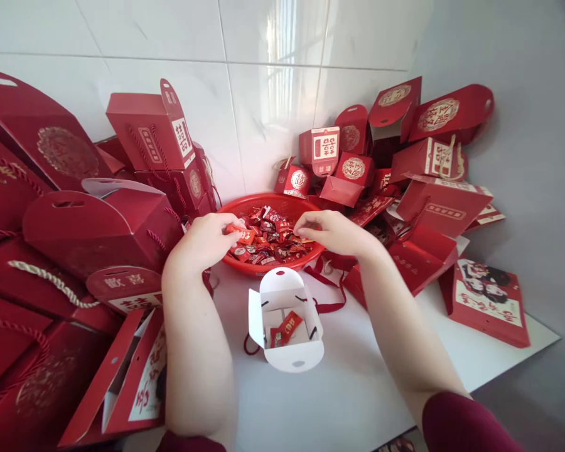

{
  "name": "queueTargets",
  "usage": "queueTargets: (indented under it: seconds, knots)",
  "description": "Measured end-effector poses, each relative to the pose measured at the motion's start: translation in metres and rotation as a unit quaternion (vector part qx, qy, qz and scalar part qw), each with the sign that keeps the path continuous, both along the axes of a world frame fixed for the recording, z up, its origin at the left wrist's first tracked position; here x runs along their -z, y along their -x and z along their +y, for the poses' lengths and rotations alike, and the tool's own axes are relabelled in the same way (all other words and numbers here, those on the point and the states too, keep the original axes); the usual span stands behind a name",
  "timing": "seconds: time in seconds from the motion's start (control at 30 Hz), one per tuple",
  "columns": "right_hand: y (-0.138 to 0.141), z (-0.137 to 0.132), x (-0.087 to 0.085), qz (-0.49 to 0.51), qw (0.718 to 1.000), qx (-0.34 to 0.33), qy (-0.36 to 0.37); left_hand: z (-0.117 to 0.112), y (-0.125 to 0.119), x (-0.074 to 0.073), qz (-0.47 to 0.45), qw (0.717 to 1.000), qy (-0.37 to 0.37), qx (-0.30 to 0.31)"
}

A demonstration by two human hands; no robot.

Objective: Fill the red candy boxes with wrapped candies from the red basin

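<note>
A red plastic basket full of small wrapped candies stands against the wall. Over its left side, my left hand pinches a red candy packet between thumb and fingers. My right hand reaches over the right side, its fingertips bent together at the candies; what they hold, if anything, is hidden. Nearer to me, between my forearms, a small gift box stands with its white flaps spread. A couple of red packets lie inside it.
Red gift boxes with cord handles are stacked at the left. More boxes are heaped loosely at the right, one with a picture panel near the table's right edge. A tiled wall rises behind. A red ribbon lies beside the open box.
</note>
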State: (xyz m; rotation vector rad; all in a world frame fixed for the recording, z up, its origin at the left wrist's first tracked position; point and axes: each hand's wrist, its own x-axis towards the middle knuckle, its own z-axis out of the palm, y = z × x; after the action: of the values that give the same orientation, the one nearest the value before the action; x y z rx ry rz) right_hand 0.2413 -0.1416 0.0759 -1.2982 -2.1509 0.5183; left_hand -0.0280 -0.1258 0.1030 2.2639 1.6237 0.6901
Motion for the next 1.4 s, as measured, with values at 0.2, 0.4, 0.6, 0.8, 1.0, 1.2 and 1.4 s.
queueTargets:
  seconds: [0.2, 0.4, 0.6, 0.8, 1.0, 1.2, 1.4]
  knots:
    - [0.021, 0.067, 0.042, -0.187, 0.975, 0.005, 0.118, 0.039, -0.014, 0.030, 0.017, 0.997, 0.005, -0.069]
    - [0.034, 0.091, 0.058, -0.218, 0.952, -0.097, 0.190, 0.048, -0.008, 0.044, 0.057, 0.995, 0.078, -0.004]
    - [0.024, 0.107, 0.053, -0.211, 0.945, -0.130, 0.215, 0.070, -0.013, 0.073, 0.123, 0.986, 0.107, -0.028]
    - [0.020, 0.113, 0.070, -0.216, 0.957, -0.034, 0.189, 0.076, -0.017, 0.081, 0.164, 0.979, 0.107, -0.048]
    - [0.026, 0.115, 0.077, -0.174, 0.972, 0.004, 0.158, 0.074, -0.018, 0.081, 0.174, 0.978, 0.107, -0.054]
    - [0.018, 0.102, 0.067, 0.020, 0.993, -0.022, 0.117, 0.073, -0.017, 0.080, 0.179, 0.978, 0.095, -0.053]
    - [0.015, 0.063, 0.061, 0.196, 0.965, -0.107, 0.139, 0.074, -0.016, 0.081, 0.178, 0.979, 0.087, -0.057]
